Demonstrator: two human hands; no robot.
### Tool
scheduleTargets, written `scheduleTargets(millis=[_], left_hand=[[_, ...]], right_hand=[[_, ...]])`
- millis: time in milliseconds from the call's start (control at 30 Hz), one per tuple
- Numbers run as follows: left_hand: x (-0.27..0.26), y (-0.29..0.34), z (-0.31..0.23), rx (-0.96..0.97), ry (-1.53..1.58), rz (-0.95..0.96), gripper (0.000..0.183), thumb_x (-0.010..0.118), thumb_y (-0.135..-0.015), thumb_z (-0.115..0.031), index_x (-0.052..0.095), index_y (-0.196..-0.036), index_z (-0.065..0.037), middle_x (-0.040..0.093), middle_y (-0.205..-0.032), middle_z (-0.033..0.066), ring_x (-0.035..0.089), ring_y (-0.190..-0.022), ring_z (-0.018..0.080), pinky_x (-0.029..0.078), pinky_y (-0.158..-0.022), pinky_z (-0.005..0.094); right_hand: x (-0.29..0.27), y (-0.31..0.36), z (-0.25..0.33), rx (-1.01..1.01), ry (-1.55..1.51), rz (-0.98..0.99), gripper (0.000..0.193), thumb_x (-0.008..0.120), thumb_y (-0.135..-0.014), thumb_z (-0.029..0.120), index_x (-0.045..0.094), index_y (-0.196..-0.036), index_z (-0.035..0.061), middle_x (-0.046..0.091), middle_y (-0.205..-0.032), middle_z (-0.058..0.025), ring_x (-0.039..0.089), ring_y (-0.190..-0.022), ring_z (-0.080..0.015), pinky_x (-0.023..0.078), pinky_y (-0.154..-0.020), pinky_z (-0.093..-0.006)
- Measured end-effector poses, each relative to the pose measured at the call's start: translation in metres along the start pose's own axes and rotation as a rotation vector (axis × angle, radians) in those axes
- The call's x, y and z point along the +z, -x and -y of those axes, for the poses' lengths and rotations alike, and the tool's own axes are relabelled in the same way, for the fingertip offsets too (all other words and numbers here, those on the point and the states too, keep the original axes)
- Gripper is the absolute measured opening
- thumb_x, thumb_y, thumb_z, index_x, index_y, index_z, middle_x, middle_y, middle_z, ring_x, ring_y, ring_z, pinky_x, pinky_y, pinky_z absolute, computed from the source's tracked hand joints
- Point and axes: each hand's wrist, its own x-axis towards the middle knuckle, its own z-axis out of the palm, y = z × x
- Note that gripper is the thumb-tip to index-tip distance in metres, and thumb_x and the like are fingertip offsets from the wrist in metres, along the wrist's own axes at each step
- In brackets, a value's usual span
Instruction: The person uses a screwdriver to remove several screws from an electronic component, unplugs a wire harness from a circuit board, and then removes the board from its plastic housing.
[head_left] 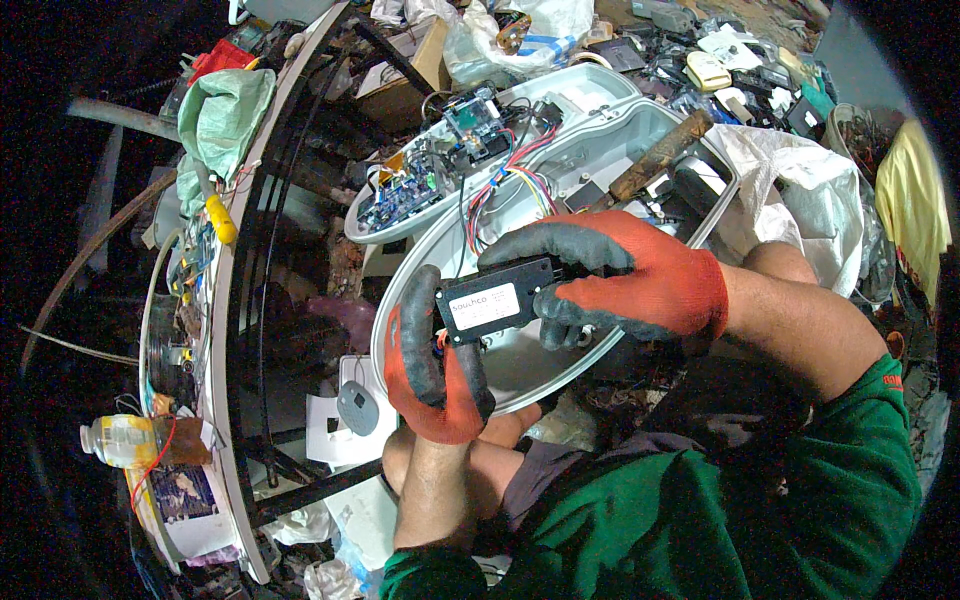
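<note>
Both my hands wear orange work gloves with dark grey palms and fingers. Between them is a small black electronic module (484,307) with a white label facing up. My left hand (430,375) grips its left end, fingers and thumb closed around it. My right hand (635,280) pinches the right end, thumb in front and fingers behind. Just below lies an open light-grey plastic housing (410,290). Its lid (597,92) carries a blue circuit board (405,200), and a bundle of coloured wires (500,185) hangs across into the housing. A worn brown tool handle (660,155) rests over the housing.
To the left, a bench edge (222,400) bears a plastic bottle (125,440) and a yellow-handled tool (219,218). A grey oval device (357,407) lies by my left hand. White sacking (795,190) and piled electronic scrap (745,70) are at the right and far right.
</note>
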Motion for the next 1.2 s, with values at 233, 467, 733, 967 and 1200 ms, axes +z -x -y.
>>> scheduleTargets(millis=[233, 467, 733, 967, 1200], left_hand=[[-0.002, 0.001, 0.001, 0.031, -0.016, 0.008, 0.046, 0.051, -0.094, -0.012, 0.045, -0.136, 0.006, 0.056, -0.128, 0.0176, 0.055, -0.114, 0.0233, 0.043, -0.098, 0.0349], [0.003, -0.001, 0.008, 0.072, 0.007, -0.014, 0.052, 0.054, -0.093, -0.018, 0.043, -0.137, 0.007, 0.054, -0.131, 0.02, 0.055, -0.117, 0.0261, 0.043, -0.099, 0.0379], [0.0, -0.004, 0.005, 0.139, -0.143, -0.012, 0.053, 0.054, -0.088, -0.018, 0.046, -0.134, 0.008, 0.056, -0.123, 0.0209, 0.057, -0.108, 0.0284, 0.045, -0.094, 0.0377], [0.004, -0.007, 0.008, 0.176, -0.142, -0.011, 0.051, 0.057, -0.079, -0.007, 0.054, -0.128, 0.007, 0.064, -0.103, 0.0203, 0.064, -0.089, 0.0274, 0.05, -0.08, 0.0347], [-0.015, -0.022, -0.006, -0.367, 0.172, 0.282, 0.029, 0.066, -0.086, -0.004, 0.063, -0.113, 0.003, 0.069, -0.091, 0.0092, 0.062, -0.084, 0.0116, 0.05, -0.077, 0.0263]], right_hand=[[-0.001, 0.001, 0.001, 0.029, 0.042, 0.006, 0.05, 0.054, -0.088, 0.009, 0.047, -0.136, -0.0031, 0.061, -0.122, -0.0125, 0.059, -0.105, -0.0153, 0.047, -0.091, -0.0323], [0.0, 0.001, 0.001, -0.009, 0.002, 0.003, 0.049, 0.055, -0.088, 0.01, 0.047, -0.135, -0.0027, 0.062, -0.12, -0.0115, 0.059, -0.103, -0.0146, 0.048, -0.09, -0.0322], [0.0, 0.001, 0.004, 0.035, 0.015, -0.002, 0.049, 0.057, -0.089, 0.012, 0.048, -0.135, -0.0021, 0.063, -0.117, -0.0108, 0.06, -0.102, -0.0156, 0.048, -0.09, -0.0326], [-0.003, -0.001, 0.003, 0.095, 0.238, 0.017, 0.046, 0.062, -0.087, 0.014, 0.052, -0.129, -0.0016, 0.063, -0.12, -0.012, 0.059, -0.107, -0.0176, 0.045, -0.094, -0.0344], [-0.014, 0.002, 0.019, 0.174, 0.034, -0.265, 0.037, 0.065, -0.084, 0.006, 0.057, -0.12, 0.002, 0.066, -0.104, -0.0076, 0.06, -0.095, -0.0143, 0.048, -0.089, -0.0311]])
